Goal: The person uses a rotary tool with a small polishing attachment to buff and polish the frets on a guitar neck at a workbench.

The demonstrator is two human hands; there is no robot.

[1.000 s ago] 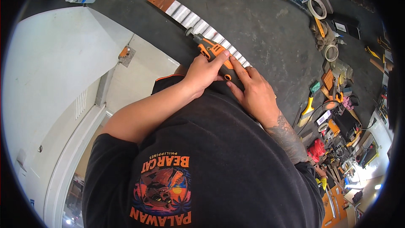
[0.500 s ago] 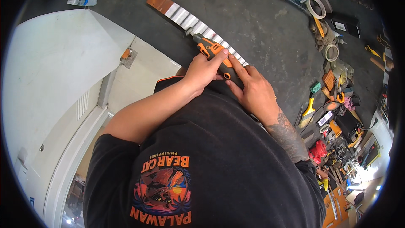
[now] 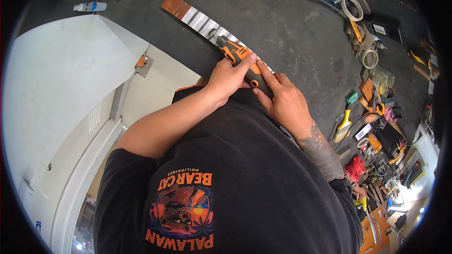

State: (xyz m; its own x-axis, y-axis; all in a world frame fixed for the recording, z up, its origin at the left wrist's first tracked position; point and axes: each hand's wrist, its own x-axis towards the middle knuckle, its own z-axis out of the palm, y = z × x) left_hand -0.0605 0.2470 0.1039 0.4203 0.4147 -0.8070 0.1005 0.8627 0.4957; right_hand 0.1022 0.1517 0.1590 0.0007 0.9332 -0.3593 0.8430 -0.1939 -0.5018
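My left hand (image 3: 229, 76) is closed round the body of an orange and black rotary tool (image 3: 237, 52). My right hand (image 3: 284, 95) grips the rear of the same tool, its fingers along the side and the thumb below. A small round disc (image 3: 213, 33) at the tool's tip lies over a long strip (image 3: 198, 21) on the dark tabletop. That strip is brown at its far-left end and pale with dark crosswise bands along the rest. Its near-right end is partly hidden behind the tool and my right hand.
A clear squeeze bottle (image 3: 90, 7) lies at the far left, near a white panel (image 3: 61, 61). Along the right of the dark table (image 3: 282, 23) are tape rolls (image 3: 352, 8), a yellow-handled paintbrush (image 3: 344, 123), a red object (image 3: 355, 167) and many loose tools.
The tool's tip has shifted slightly right and down; its disc, earlier at the strip's near edge, is now over the banded face. Both hands keep their hold.
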